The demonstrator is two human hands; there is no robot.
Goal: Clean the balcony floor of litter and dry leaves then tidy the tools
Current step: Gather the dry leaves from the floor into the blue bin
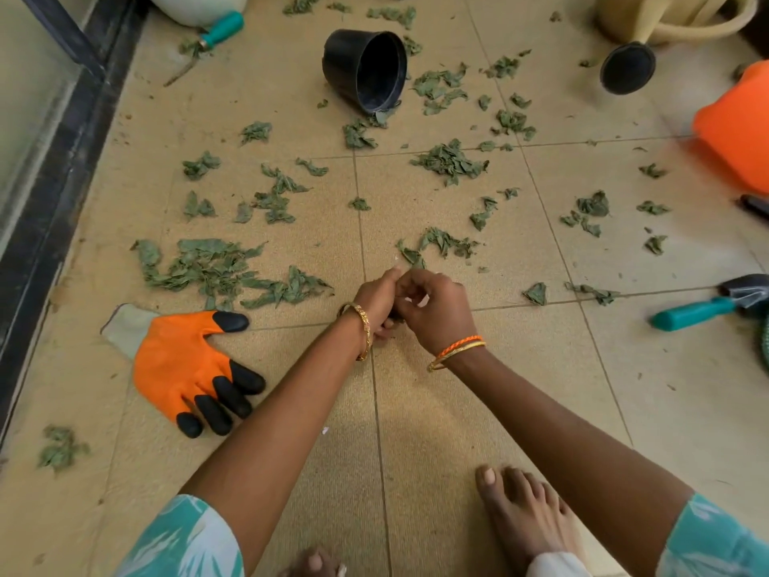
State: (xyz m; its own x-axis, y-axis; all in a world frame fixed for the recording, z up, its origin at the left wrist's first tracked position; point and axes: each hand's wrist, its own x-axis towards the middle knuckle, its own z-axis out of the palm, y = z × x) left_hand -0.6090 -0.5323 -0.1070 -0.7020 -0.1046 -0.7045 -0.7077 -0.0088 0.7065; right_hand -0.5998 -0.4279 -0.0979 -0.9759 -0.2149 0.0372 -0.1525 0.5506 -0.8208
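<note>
Beige floor tiles (437, 410) run from the dark window frame (54, 160) on the left to a cluster of garden gear on the right, and dry green leaves (208, 268) lie scattered over most of them, thickest in a drift just beyond the orange glove (187, 364). That glove, black at the fingertips, lies flat on the tiles beside the person's left forearm.

Both hands meet low over the middle of the floor. The left hand (376, 299) has its fingers curled in, thumb pointing forward; the right hand (437, 310) is curled too and pressed up against it. Something small and pale shows between them, but I cannot tell what it is or which hand has it.

Further off, a black plastic pot (366, 70) lies tipped on its side among the leaves. A teal-handled trowel (707, 306) rests on the tiles at the right edge, well apart from the hands, and another teal-handled tool (216, 33) lies near the top left by a pale planter (195, 6). A cream watering can (666, 18) with a black rose sits top right, next to an orange container (736, 127). Bare feet (524, 518) stand at the near edge.
</note>
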